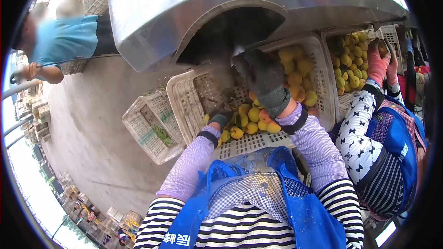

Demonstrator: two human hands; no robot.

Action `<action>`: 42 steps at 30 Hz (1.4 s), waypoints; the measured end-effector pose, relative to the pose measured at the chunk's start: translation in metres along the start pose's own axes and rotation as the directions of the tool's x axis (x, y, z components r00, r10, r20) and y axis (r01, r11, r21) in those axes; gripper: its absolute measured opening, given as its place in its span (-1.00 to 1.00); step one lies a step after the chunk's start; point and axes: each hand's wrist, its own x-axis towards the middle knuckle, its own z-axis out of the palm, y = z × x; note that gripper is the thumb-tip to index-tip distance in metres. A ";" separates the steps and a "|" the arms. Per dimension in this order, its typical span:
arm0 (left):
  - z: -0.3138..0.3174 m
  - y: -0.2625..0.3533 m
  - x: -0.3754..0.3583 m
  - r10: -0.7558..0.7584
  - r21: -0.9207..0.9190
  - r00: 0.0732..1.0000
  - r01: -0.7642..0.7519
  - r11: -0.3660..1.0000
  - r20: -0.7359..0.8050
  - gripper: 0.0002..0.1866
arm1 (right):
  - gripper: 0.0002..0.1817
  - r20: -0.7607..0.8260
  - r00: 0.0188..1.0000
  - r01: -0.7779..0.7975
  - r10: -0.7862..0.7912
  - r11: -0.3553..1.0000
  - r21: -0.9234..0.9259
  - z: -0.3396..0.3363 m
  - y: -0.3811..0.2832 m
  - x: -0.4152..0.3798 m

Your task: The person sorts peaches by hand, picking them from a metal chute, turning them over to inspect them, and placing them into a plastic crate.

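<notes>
A person in a blue shirt (pixel 64 39) stands at the far left. An empty white crate (pixel 152 129) lies on the ground beside the middle crate (pixel 184 97), where the left hand (pixel 220 119) dips among yellow peaches (pixel 251 120) at its near edge, grip hidden. The gloved right hand (pixel 263 78) hovers above, fingers loosely spread, holding nothing. A co-worker's pink glove (pixel 378 64) reaches the right crate (pixel 344 103)

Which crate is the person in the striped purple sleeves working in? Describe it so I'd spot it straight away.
Start at the big silver metal chute with the dark arched opening. Right below it lies a white slotted plastic crate, where the person's dark-gloved right hand and left hand reach among yellow peaches. Unlike the nearly fruitless small crate to its left, it holds peaches.
</notes>
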 end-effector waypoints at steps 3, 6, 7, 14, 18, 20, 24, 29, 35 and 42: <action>0.024 -0.002 0.021 0.259 -0.001 0.934 -0.267 0.964 0.245 -0.17 | -0.85 0.475 0.867 -0.107 0.150 0.987 -0.117 0.069 0.050 -0.069; 0.044 0.009 0.029 0.424 0.186 0.845 -0.497 0.848 0.325 -0.29 | -0.82 0.763 0.620 0.004 0.182 0.972 -0.235 0.132 0.080 -0.110; 0.057 0.004 0.036 0.412 0.282 0.873 -0.476 0.833 0.260 -0.31 | -0.79 0.858 0.476 0.121 0.193 0.952 -0.281 0.151 0.082 -0.118; 0.032 0.030 0.026 0.191 0.475 0.981 -0.187 0.860 0.040 -0.32 | -0.74 0.920 0.330 0.205 0.209 0.936 -0.286 0.203 0.103 -0.158; -0.022 0.010 0.039 0.041 0.398 0.999 -0.048 0.916 0.026 -0.38 | -0.56 0.904 0.167 0.014 0.394 0.916 -0.401 0.197 0.090 -0.145; -0.028 -0.024 0.067 0.025 -0.275 0.997 -0.002 0.962 0.080 -0.46 | -0.54 0.930 0.166 -0.218 0.329 0.932 -0.291 0.168 0.085 -0.115; -0.064 -0.022 0.004 0.322 -0.734 0.925 -0.359 0.576 -0.200 -0.40 | -0.46 0.934 0.277 -0.909 0.228 0.376 0.178 0.066 0.047 -0.049; -0.110 0.040 -0.138 0.599 -0.889 0.756 -0.432 0.151 -0.265 -0.30 | -0.37 0.827 0.558 -0.824 0.063 0.160 0.544 -0.033 -0.015 -0.032; -0.118 0.050 -0.189 0.636 -0.918 0.728 -0.389 0.075 -0.257 -0.33 | -0.23 0.239 0.969 -0.072 -0.063 0.854 0.516 -0.084 -0.050 -0.044; -0.155 0.084 -0.205 0.634 -0.570 0.579 -0.782 0.252 -0.513 -0.55 | -0.22 -0.057 0.996 -0.047 0.067 0.952 0.302 -0.101 -0.080 -0.011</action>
